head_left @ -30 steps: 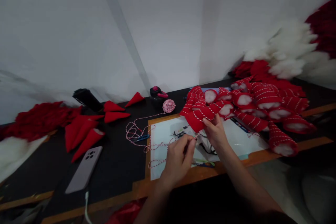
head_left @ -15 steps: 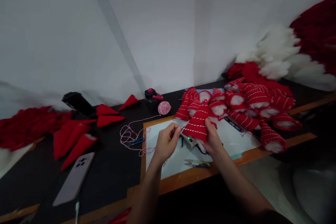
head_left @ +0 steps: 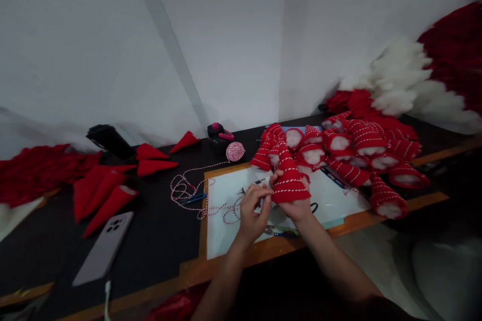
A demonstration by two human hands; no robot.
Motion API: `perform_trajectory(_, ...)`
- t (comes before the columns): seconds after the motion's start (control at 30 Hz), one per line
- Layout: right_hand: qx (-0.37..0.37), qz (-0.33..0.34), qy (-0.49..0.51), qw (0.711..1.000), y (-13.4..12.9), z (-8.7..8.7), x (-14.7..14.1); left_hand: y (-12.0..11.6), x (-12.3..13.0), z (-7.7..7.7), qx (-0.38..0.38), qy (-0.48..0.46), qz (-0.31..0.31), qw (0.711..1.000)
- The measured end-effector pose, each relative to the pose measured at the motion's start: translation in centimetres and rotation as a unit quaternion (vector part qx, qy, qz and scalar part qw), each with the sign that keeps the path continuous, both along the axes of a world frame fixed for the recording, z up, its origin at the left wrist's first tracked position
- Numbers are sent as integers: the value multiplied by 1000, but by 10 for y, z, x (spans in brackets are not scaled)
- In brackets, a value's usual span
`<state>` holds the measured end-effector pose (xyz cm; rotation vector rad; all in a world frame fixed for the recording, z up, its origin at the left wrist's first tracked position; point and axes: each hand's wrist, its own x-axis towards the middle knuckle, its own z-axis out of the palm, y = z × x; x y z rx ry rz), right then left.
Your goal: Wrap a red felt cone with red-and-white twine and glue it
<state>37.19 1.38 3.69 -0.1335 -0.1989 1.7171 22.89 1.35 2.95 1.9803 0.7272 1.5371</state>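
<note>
My right hand (head_left: 298,209) holds a red cone-shaped fabric hat (head_left: 288,180) from beneath, its tip pointing up and away. Rows of red-and-white twisted cord ring the hat. At the hat's lower left edge, my left hand (head_left: 254,210) is closed in a pinch where the cord meets the fabric; the cord is mostly covered by the fingers. Loose cord (head_left: 231,213) loops across the white board (head_left: 222,241) and runs back to a ball of cord (head_left: 235,151). Thread snips (head_left: 282,231) lie just below my hands, partly covered.
A heap of finished-looking striped hats (head_left: 371,138) with white stuffing sits at the right. Plain red cones (head_left: 109,205) lie at the left beside a phone (head_left: 105,246). A black bottle (head_left: 217,143) stands behind the ball. White fluff (head_left: 399,75) is piled far right.
The hat has turned more upright and its base has shifted right. My right hand now supports it from below. My left hand has moved right and slightly down along with it.
</note>
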Motion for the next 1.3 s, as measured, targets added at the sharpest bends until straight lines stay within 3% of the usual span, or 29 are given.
perform_trajectory(0.17, 7, 3, -44, 999, -1, -1, -16, -10, -1, -4, 218, 66, 121, 966)
perform_trajectory(0.33, -42, -15, -234, 971, 4, -13, -25, -19, -24, -9, 308, 130, 241, 911)
perform_trajectory(0.43, -45, -36, -334, 941, 0, -23, -16, -30, -50, -14, 325, 203, 279, 881)
perform_trajectory(0.5, -5, -65, -471, 879, -9, -29, -5, -40, -65, -21, 318, 260, 263, 873)
perform_trajectory(0.6, 84, -132, -681, 716, -30, -39, 14, -55, -79, -36, 277, 319, 197, 885)
perform_trajectory(0.7, 175, -158, -790, 566, -56, -48, 24, -68, -82, -50, 232, 338, 146, 900)
perform_trajectory(0.77, 223, -175, -816, 503, -71, -54, 25, -74, -82, -57, 209, 342, 132, 906)
perform_trajectory(0.87, 254, -214, -829, 451, -86, -60, 22, -77, -82, -62, 189, 339, 126, 913)
perform_trajectory(1.0, 201, -264, -840, 429, -77, -61, 20, -79, -82, -64, 184, 329, 123, 918)
perform_trajectory(1.1, 149, -223, -859, 436, -51, -60, 18, -80, -82, -65, 180, 315, 129, 923)
perform_trajectory(1.2, 134, -148, -854, 480, -21, -59, 8, -83, -82, -68, 174, 297, 150, 927)
perform_trajectory(1.3, 124, -150, -818, 542, -6, -59, -5, -85, -83, -72, 171, 282, 170, 929)
